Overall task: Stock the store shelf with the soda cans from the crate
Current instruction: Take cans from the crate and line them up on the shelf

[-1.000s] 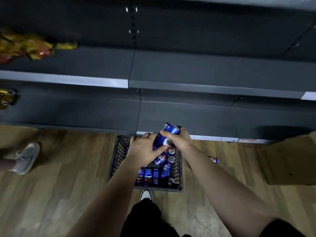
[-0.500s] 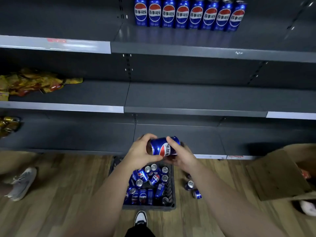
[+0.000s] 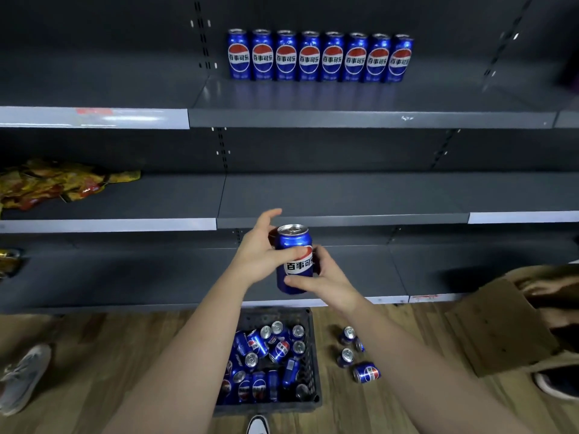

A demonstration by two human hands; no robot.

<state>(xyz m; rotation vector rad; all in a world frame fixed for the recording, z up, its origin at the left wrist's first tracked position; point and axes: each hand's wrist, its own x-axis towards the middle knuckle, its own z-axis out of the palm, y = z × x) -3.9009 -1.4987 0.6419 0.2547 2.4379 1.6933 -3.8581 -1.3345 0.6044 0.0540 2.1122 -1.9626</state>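
I hold one blue soda can (image 3: pixel 294 245) upright in front of the lower shelves. My left hand (image 3: pixel 260 255) grips its left side with the thumb across the label. My right hand (image 3: pixel 322 277) grips its lower right side, thumb under the label. A row of several blue cans (image 3: pixel 319 56) stands at the back of the upper shelf (image 3: pixel 369 119). On the floor below my arms sits the dark crate (image 3: pixel 310 321) with several cans lying in it.
Several loose cans (image 3: pixel 357 355) lie on the wooden floor right of the crate. An open cardboard box (image 3: pixel 501 327) stands at the right. Yellow snack packets (image 3: pixel 53 183) lie on the middle shelf at left. Another person's shoe (image 3: pixel 22 377) is at far left.
The can went from lying sideways between my hands to upright and rose higher. My view tilted up, showing more of the upper shelf and its row of cans.
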